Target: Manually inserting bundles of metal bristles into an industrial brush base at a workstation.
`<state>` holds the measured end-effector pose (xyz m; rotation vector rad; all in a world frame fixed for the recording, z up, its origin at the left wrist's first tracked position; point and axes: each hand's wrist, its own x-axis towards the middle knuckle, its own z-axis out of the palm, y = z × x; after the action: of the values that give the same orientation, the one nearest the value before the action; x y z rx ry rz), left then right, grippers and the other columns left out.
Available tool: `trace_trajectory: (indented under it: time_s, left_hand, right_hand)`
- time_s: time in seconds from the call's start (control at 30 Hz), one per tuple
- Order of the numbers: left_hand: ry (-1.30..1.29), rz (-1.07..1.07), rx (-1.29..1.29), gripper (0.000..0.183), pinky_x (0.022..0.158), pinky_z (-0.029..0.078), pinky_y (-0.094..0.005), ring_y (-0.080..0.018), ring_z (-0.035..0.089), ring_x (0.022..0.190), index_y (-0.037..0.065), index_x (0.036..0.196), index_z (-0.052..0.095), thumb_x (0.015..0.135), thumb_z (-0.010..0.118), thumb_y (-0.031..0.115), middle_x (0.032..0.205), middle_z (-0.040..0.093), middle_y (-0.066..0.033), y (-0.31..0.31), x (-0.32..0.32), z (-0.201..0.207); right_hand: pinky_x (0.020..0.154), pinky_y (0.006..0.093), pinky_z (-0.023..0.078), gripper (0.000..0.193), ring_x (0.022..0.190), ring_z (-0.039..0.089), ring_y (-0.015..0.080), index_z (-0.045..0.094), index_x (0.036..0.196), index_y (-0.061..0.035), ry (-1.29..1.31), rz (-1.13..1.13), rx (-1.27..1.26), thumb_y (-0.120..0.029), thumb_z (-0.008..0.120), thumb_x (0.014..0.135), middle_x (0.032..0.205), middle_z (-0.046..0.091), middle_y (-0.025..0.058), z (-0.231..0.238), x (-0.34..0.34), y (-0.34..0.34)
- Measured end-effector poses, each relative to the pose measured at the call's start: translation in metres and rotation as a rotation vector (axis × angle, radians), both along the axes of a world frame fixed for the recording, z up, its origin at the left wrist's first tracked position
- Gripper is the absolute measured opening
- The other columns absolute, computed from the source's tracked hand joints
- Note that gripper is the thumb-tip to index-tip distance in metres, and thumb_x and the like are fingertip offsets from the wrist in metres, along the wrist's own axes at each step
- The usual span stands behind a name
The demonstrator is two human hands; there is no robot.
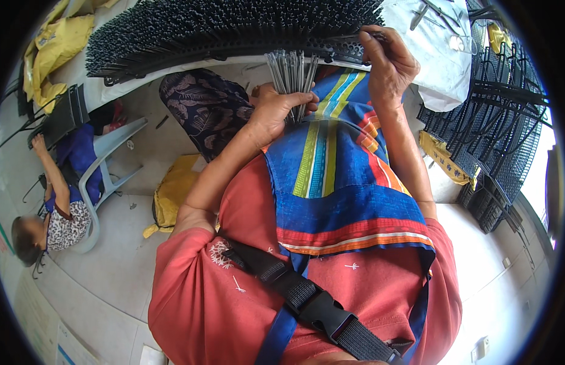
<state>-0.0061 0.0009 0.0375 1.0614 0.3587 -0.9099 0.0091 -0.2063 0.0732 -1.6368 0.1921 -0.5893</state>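
My left hand (276, 109) is wrapped round a bundle of thin metal rods (288, 73), which stand up out of the fist just short of the table edge. Beyond it stretches a long black perforated rack (191, 58), densely filled with upright dark pins (234, 27). At the rack's right end my right hand (389, 64) is closed in a pinch. A thin metal rod shows at its fingertips, lying roughly level; the fingers partly hide it.
A white-covered table (437, 73) bears the rack and a few loose metal tools (437, 15). Black wire racks (501, 115) are stacked at the right. Yellow sacks (176, 191) lie on the floor and at far left. Another person (66, 219) sits on a pale plastic chair (112, 152) at left.
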Motion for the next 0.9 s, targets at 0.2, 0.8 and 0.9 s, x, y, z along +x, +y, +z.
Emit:
trace_trajectory:
  time_s: [0.2, 0.8, 0.9]
  left_hand:
    - [0.003, -0.003, 0.014, 0.023, 0.066, 0.056, -0.0295, -0.0198, 0.068, 0.072, -0.005, 0.1, 0.066, 0.079, 0.07, 0.004, 0.084, 0.07, -0.0131, 0.001, -0.001, -0.001]
    - [0.002, 0.025, 0.046, 0.021, 0.065, 0.057, -0.0284, -0.0188, 0.068, 0.068, -0.007, 0.097, 0.065, 0.08, 0.069, 0.005, 0.081, 0.07, -0.014, 0.001, 0.0, -0.002]
    - [0.012, 0.041, 0.022, 0.02, 0.065, 0.057, -0.0289, -0.019, 0.068, 0.068, -0.007, 0.097, 0.065, 0.08, 0.069, 0.003, 0.081, 0.07, -0.0141, 0.001, 0.0, -0.003]
  right_hand:
    - [0.054, 0.0155, 0.04, 0.011, 0.062, 0.052, 0.0017, 0.071, 0.092, -0.0036, -0.021, 0.05, -0.159, 0.0, 0.07, 0.082, 0.076, 0.063, -0.0028, 0.009, 0.005, 0.007]
    - [0.056, 0.0231, 0.046, 0.013, 0.063, 0.06, 0.0069, 0.071, 0.092, -0.0035, 0.019, 0.105, -0.583, -0.005, 0.073, 0.079, 0.072, 0.063, 0.0036, 0.015, 0.024, 0.023]
    - [0.054, 0.0373, 0.048, 0.013, 0.066, 0.062, 0.032, 0.068, 0.089, -0.0042, 0.034, 0.149, -0.6, -0.007, 0.069, 0.076, 0.074, 0.06, 0.0125, 0.027, 0.028, 0.021]
